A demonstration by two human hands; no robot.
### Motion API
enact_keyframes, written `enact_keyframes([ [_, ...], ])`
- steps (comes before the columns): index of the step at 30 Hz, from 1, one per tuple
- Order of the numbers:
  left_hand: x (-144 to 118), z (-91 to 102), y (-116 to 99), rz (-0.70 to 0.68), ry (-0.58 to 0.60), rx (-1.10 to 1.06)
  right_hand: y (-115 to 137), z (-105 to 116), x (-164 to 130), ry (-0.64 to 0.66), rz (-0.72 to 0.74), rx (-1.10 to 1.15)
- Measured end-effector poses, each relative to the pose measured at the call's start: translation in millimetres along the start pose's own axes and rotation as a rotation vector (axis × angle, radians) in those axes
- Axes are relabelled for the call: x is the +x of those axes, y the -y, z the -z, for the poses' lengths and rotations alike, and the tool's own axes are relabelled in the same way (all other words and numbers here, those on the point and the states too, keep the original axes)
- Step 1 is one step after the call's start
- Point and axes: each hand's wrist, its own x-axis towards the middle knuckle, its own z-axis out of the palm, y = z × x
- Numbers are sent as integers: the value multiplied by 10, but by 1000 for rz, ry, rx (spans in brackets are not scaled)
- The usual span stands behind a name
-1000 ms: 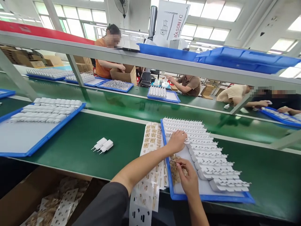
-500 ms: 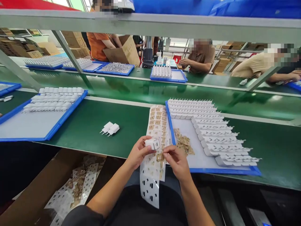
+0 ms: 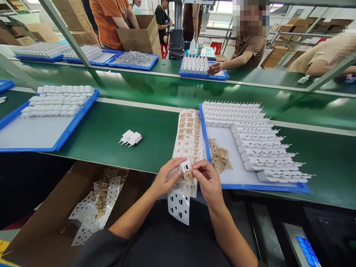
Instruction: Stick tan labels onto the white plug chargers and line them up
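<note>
My left hand (image 3: pixel 166 178) grips a white charger plug (image 3: pixel 185 166) with its port face turned up towards me. Close beside it, the thumb and finger of my right hand (image 3: pixel 207 180) pinch a small tan protective film (image 3: pixel 189 175) at the charger's edge. Whether the film touches the charger I cannot tell. Beneath both hands, a long sheet of tan stickers (image 3: pixel 189 131) runs over the table edge, its lower end showing black cut-out shapes. To the right, a blue-rimmed tray (image 3: pixel 264 187) bears rows of white chargers (image 3: pixel 256 144) and a heap of tan film pieces (image 3: pixel 220 156).
Two loose chargers (image 3: pixel 130 138) lie on the green table (image 3: pixel 108 122). Another blue-rimmed tray (image 3: pixel 47 133) with chargers is at left. Below the edge, a cardboard box (image 3: pixel 36 226) holds sheet scraps. Across the bench, a co-worker's hand (image 3: pixel 215 68) is at a tray.
The view has tilted downward. The charger has turned in my left hand, and the film in my right fingers is now closer to it. A co-worker's hand has reached to the far tray.
</note>
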Motion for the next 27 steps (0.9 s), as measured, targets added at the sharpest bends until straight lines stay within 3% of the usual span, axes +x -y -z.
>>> enact_keyframes([
  [7, -5, 3, -94, -10, -119, 107, 140, -27, -14, 6, -22, -108],
  [13, 2, 25, -187, -30, -107, 116, 223, -33, 34, 5, 35, -239],
  [27, 18, 46, -226, -65, -105, 130, 207, -66, 19, 21, 57, -261],
])
